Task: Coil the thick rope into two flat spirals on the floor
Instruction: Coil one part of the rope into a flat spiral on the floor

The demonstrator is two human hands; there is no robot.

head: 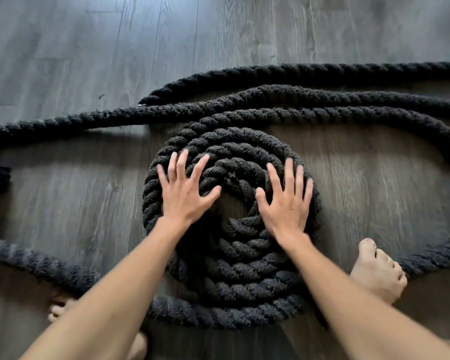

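Head view: left hand (185,193) flat, palm down, fingers spread wide, pressed on the left side of the spiral (229,255) of thick black rope (309,96), gripping nothing; right hand (286,201) likewise flat and splayed on the spiral's right side, thumb pointing inward, nothing grasped; both forearms reaching forward from the near edge of the floor (63,61), roughly parallel. Spiral lying flat in the middle of the floor, several turns wound round a small open centre showing bare boards between the thumbs. Loose rope running in long curves across the far side, off the left and right edges; one end (147,100) resting just beyond the spiral. Bare right foot (377,271) beside the spiral, seemingly touching a rope strand, though blurred; left foot (60,305) partly hidden under the left forearm.
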